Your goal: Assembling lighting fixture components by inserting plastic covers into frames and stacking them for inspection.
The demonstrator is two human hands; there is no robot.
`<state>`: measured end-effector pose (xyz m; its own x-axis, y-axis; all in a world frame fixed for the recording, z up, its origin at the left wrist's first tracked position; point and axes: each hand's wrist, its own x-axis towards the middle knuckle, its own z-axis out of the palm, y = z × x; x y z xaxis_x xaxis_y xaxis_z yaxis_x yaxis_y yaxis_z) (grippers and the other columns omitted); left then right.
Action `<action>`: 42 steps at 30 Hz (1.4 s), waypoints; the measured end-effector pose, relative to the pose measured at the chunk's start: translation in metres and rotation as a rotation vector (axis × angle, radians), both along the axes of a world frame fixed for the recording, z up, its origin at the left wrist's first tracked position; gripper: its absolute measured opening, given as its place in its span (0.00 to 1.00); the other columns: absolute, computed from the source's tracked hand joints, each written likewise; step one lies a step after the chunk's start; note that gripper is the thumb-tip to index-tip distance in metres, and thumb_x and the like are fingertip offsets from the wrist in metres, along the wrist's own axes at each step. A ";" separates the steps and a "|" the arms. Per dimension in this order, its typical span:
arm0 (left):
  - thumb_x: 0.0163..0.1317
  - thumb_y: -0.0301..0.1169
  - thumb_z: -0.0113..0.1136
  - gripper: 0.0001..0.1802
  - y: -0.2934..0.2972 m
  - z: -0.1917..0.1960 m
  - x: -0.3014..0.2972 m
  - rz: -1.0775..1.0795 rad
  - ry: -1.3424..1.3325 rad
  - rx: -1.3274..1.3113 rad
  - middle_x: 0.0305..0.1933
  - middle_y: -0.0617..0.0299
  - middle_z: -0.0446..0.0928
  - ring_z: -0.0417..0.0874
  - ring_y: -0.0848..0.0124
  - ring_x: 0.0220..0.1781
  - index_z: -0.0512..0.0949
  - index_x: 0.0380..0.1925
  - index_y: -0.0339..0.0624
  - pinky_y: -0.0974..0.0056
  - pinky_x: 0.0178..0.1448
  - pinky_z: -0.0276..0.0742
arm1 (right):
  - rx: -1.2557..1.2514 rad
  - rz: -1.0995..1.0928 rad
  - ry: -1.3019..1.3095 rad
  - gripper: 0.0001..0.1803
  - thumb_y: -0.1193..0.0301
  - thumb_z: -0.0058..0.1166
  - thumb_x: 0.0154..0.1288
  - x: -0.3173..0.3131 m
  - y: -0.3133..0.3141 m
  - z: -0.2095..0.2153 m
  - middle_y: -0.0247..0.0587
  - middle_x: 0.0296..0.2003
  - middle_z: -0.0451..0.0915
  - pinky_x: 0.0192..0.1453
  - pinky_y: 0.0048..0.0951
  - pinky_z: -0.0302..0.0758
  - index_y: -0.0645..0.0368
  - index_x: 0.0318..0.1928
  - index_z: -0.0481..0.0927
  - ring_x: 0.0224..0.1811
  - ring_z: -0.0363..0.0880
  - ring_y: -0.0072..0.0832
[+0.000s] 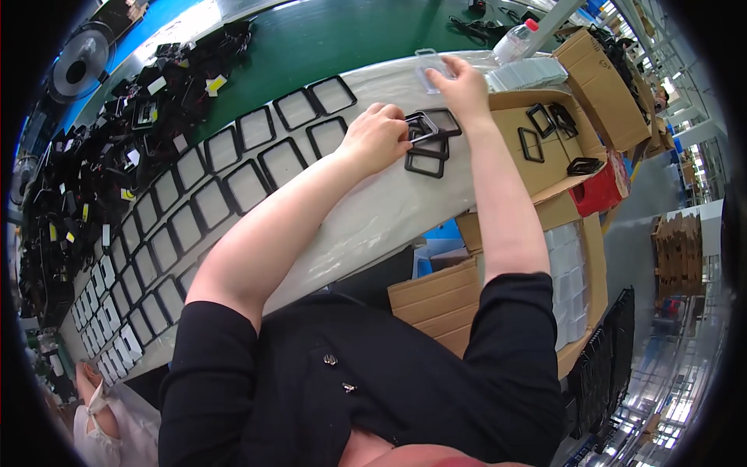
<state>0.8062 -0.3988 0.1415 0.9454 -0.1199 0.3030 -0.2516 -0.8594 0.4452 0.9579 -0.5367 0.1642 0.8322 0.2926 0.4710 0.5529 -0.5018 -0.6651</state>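
Note:
My left hand (377, 138) pinches a small black rectangular frame (430, 124) by its left side, holding it tilted above the white-covered table (366, 226). Farther off and to the right, my right hand (465, 84) grips a clear, thin rectangular plastic piece (426, 68) between thumb and fingers. Several loose black frames lie overlapping beneath the held one, the nearest frame (425, 173) showing most fully. Left of my hands, more black frames (348, 88) are laid flat in two long rows running down the table.
An open cardboard box (506, 100) with several black frames stands at the right. Behind it are stacked clear plastic pieces (527, 75) and a red-capped bottle (513, 44). Black devices with cables (148, 117) heap up at the far left. Another person's arm (97, 401) shows lower left.

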 end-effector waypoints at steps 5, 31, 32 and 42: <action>0.53 0.38 0.63 0.11 -0.022 0.016 -0.060 0.020 -0.044 0.197 0.41 0.59 0.77 0.79 0.62 0.48 0.81 0.22 0.42 0.58 0.49 0.76 | 0.318 0.164 0.227 0.24 0.65 0.67 0.55 -0.093 -0.039 0.005 0.41 0.44 0.84 0.49 0.26 0.74 0.63 0.51 0.81 0.47 0.79 0.23; 0.43 0.39 0.70 0.42 0.000 -0.013 -0.097 -0.081 0.106 -0.040 0.59 0.46 0.70 0.66 0.51 0.66 0.64 0.58 0.34 0.55 0.69 0.65 | -0.225 -0.074 -0.064 0.26 0.59 0.68 0.50 -0.220 -0.039 -0.047 0.44 0.44 0.77 0.53 0.39 0.72 0.59 0.47 0.81 0.46 0.75 0.42; 0.44 0.37 0.69 0.41 -0.001 -0.013 -0.095 -0.062 0.106 -0.076 0.59 0.46 0.70 0.66 0.50 0.66 0.63 0.59 0.35 0.55 0.68 0.65 | -0.262 -0.067 -0.102 0.27 0.57 0.68 0.50 -0.219 -0.036 -0.048 0.45 0.44 0.77 0.52 0.39 0.72 0.60 0.47 0.81 0.45 0.74 0.42; 0.40 0.28 0.74 0.50 -0.002 0.054 -0.157 -0.098 -0.126 -0.364 0.63 0.49 0.67 0.71 0.52 0.63 0.57 0.65 0.39 0.56 0.64 0.70 | 0.593 0.400 0.772 0.33 0.74 0.63 0.61 -0.228 -0.037 0.014 0.35 0.36 0.77 0.38 0.16 0.72 0.64 0.63 0.62 0.34 0.75 0.16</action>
<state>0.6491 -0.4008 0.1957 0.8874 -0.0705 0.4555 -0.3966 -0.6204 0.6766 0.7297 -0.5734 0.1779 0.8611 0.5083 0.0115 -0.0723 0.1448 -0.9868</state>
